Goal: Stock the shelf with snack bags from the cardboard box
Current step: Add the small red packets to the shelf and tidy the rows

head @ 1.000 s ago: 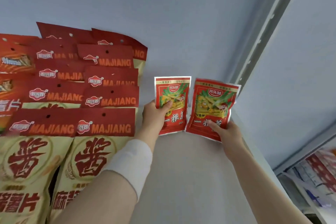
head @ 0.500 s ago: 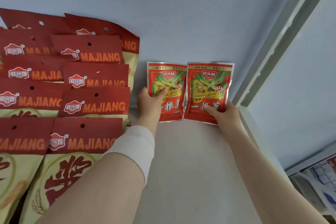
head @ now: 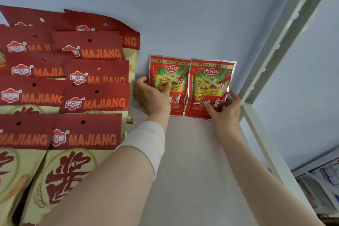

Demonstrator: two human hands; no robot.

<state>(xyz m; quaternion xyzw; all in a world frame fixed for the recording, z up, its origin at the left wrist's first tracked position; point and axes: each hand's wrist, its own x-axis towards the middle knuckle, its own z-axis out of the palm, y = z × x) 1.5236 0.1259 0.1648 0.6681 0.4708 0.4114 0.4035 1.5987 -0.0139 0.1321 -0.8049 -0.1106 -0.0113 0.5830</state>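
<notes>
Two small red snack bags stand upright side by side against the back wall of the white shelf (head: pixel 192 161). My left hand (head: pixel 153 97) grips the left bag (head: pixel 171 77), thumb across its front and fingers behind its left edge. My right hand (head: pixel 226 110) holds the right bag (head: pixel 211 82) at its lower right corner, thumb on the front and fingers curled round the right edge. Both bags rest with their bottoms on the shelf. The cardboard box is out of view.
Rows of large red and cream MAJIANG snack bags (head: pixel 73 101) fill the shelf's left half. A white upright post (head: pixel 286 42) and the shelf's right rim (head: pixel 256 130) stand just right of my right hand. Lower shelves with goods (head: pixel 322 185) show at bottom right.
Both hands carried the two small bags back to the shelf's rear wall and stood them upright side by side; the right bag went from tilted to straight.
</notes>
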